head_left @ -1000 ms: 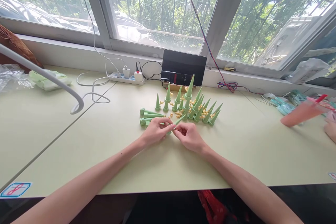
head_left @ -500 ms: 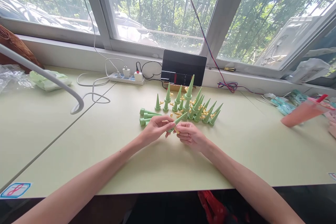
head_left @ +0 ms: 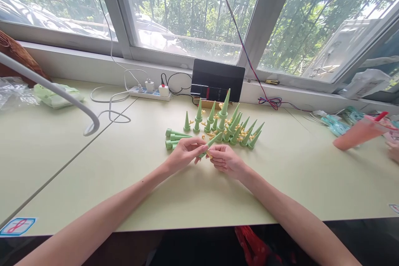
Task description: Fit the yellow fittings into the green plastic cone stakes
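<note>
My left hand (head_left: 187, 152) is closed around a green plastic plant-watering spike (head_left: 213, 139), whose pointed end tilts up and to the right. The fingers of my right hand (head_left: 227, 158) pinch a small yellow valve piece (head_left: 209, 155) against the side of that spike, near its wider end. My fingertips partly cover where the two parts meet. Just beyond my hands, several green spikes (head_left: 251, 140) stand upright in a cluster, with small yellow pieces (head_left: 203, 136) on and among them. More green spikes (head_left: 171, 144) lie on their sides beside my left hand.
A dark-screened tablet (head_left: 218, 79) leans by the window behind the spikes. Left of it lies a white power strip (head_left: 151, 94) with cables. A pink drink cup (head_left: 355, 134) stands at the right, near another person's hand (head_left: 393, 151). A white curved bar (head_left: 62, 97) crosses the left side.
My hands stay almost in place on the spike and the yellow valve piece. At the right edge, the other person's hand has shifted slightly.
</note>
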Demonstrator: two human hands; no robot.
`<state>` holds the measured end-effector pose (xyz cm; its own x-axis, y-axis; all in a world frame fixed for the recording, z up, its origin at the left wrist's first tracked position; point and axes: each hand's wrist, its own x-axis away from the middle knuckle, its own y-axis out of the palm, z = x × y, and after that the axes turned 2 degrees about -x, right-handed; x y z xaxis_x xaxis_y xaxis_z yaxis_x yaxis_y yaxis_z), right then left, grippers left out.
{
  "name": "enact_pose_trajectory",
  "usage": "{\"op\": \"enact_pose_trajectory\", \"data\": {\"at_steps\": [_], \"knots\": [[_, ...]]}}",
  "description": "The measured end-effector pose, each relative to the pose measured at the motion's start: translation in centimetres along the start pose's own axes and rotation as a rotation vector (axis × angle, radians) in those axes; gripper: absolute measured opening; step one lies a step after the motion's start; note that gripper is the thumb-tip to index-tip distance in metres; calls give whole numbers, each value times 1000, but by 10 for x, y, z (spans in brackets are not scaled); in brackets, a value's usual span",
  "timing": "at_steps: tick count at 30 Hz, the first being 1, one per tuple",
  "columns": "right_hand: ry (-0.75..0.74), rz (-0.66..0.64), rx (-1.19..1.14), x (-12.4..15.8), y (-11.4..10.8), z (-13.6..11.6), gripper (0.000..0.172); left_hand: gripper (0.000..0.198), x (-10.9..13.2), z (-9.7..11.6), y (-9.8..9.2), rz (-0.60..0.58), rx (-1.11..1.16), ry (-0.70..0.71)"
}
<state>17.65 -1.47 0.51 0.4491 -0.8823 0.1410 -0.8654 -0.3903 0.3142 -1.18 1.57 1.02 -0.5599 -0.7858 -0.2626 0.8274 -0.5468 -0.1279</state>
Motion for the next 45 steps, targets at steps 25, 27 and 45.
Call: {"op": "enact_pose_trajectory", "data": {"at_steps": [25,27,45], "knots": [[-105,147,220,-2,3,8,25,31,0,-5,-4,-8,-64,-158],[-36,60,43,-1,3,4,27,29,-1,-3,-5,-30,16,-100],[19,42,9,-1,2,3,27,30,-1,-3,-6,-33,24,-137]]}}
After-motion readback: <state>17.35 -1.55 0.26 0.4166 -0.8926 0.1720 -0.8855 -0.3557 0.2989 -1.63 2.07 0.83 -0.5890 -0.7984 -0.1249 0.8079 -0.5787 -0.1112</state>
